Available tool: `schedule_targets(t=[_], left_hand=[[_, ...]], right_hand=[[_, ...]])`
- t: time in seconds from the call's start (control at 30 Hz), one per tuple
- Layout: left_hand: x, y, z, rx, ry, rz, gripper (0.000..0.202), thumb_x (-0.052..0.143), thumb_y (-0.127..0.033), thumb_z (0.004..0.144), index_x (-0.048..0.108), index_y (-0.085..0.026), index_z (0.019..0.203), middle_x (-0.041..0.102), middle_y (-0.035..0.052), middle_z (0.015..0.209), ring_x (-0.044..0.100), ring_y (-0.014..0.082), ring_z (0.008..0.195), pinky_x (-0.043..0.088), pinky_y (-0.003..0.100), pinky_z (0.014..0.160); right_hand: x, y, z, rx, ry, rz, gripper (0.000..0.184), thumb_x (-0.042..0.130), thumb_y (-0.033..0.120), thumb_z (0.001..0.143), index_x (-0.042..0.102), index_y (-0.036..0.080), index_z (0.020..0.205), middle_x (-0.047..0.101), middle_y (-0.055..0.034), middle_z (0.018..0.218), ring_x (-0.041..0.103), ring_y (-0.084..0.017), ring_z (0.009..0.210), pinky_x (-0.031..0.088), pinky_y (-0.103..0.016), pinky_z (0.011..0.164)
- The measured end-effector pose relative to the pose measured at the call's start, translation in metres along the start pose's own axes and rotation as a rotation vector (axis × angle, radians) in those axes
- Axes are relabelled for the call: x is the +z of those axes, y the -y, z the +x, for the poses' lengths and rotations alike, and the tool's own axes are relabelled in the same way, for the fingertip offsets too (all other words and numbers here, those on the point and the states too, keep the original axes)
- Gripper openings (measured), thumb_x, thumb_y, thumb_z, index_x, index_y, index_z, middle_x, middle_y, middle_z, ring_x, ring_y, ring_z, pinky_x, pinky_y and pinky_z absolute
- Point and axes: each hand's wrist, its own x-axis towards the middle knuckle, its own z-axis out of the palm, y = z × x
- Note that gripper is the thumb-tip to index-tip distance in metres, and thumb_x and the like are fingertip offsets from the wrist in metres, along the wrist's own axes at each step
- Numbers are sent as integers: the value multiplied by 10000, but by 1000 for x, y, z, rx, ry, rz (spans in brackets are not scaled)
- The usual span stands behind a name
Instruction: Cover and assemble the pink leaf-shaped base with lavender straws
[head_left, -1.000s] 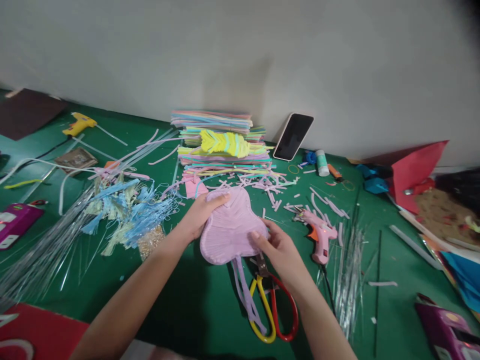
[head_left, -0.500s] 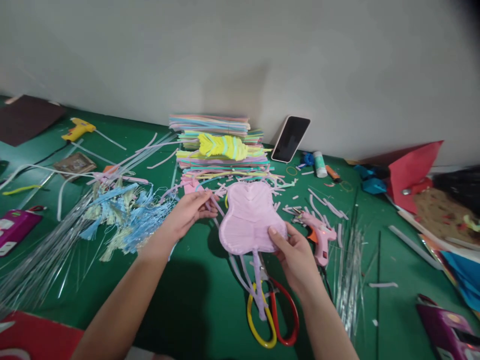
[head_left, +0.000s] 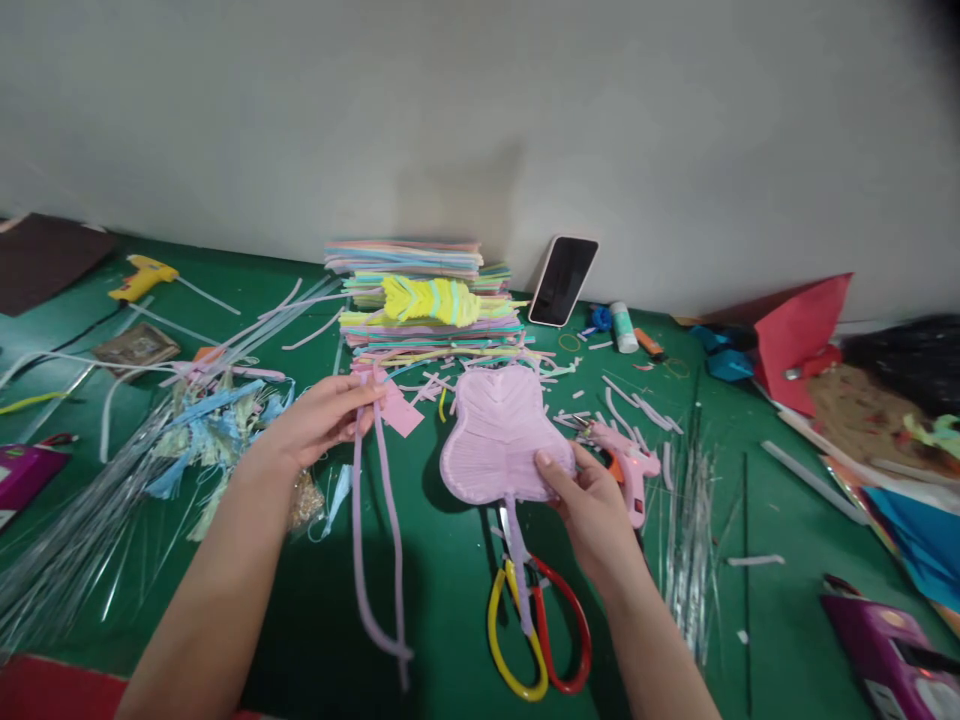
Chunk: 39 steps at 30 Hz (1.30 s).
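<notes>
Just drew lilac strips (head_left: 358, 520), pinched in the left hand (head_left: 326, 420), toward the left edge of the worktop (head_left: 442, 570), seemingly freeing the paddle-shaped piece (head_left: 501, 440) gripped in the right hand (head_left: 596, 510).

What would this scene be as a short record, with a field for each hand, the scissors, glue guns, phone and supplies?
Left hand: the left hand holds lilac strands, hanging down
Right hand: the right hand holds the lilac piece by its lower edge, thumb on top
Scissors: the scissors are partly hidden by the piece's stem
Glue guns: pink gun beyond the right hand; yellow gun at far left
Phone: the phone leans against the wall
Supplies: bundled sticks near the wall
</notes>
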Motion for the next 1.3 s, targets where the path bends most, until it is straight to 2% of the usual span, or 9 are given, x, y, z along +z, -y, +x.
schedule_targets(t=[0.1,0.23,0.33,0.53,0.63,0.83,1.13,1.2,1.3], left_hand=[[27,-6,3,-20,194,-133,306,771,-408,702,638,-138,645,515,-20,439,332,29,359,226,159,359],[66,-3,23,-11,165,-170,271,818,-286,646,603,-131,698,656,37,579,412,29,374,233,134,337],[77,-1,38,-2,144,-191,246,773,-275,694,575,-130,687,669,53,619,408,23,370,215,130,323],[78,-3,49,11,148,-204,244,647,-344,807,593,-127,710,636,46,677,294,2,362,205,153,332],[79,2,50,73,106,-114,277,637,-400,810,594,-145,709,645,47,667,329,32,375,213,183,354],[74,13,58,286,-48,178,217,828,-294,571,654,-164,590,611,-3,630,471,117,577,337,228,539],[68,20,68,393,-96,251,328,742,-279,670,622,-163,952,637,50,906,592,139,709,472,262,671],[66,22,69,415,-103,290,297,729,-234,681,632,-165,953,646,67,975,612,156,792,482,284,759],[61,26,66,435,-126,389,227,732,-210,684,675,-182,902,656,72,983,601,199,887,451,313,839]], right_hand=[[4,-5,2,1,-1,-46,385,786,437,690,657,217,978,713,-14,869,623,-179,751,503,-304,703],[11,-10,2,-8,12,-70,389,779,452,691,653,210,968,717,-16,890,625,-181,771,500,-297,717],[15,-12,0,3,40,-83,419,770,470,693,646,197,985,721,-42,939,638,-209,819,511,-326,745],[14,-16,-1,29,62,-52,411,759,458,710,644,208,1015,725,-39,959,651,-221,875,511,-340,789],[12,-18,1,8,62,-84,410,753,474,712,648,203,1002,728,-34,930,652,-218,859,505,-327,779],[13,-19,-1,6,53,-135,378,732,454,746,642,210,1021,723,-32,972,649,-211,874,495,-315,789],[13,-22,-3,37,102,-120,383,700,476,766,617,225,1043,720,-29,975,650,-213,878,498,-324,793],[12,-23,-1,4,95,-216,429,671,490,780,589,218,1101,708,-42,988,645,-219,871,503,-340,789],[8,-22,4,-163,-3,-585,543,653,447,784,520,201,1249,674,-71,984,624,-244,866,503,-394,791]])
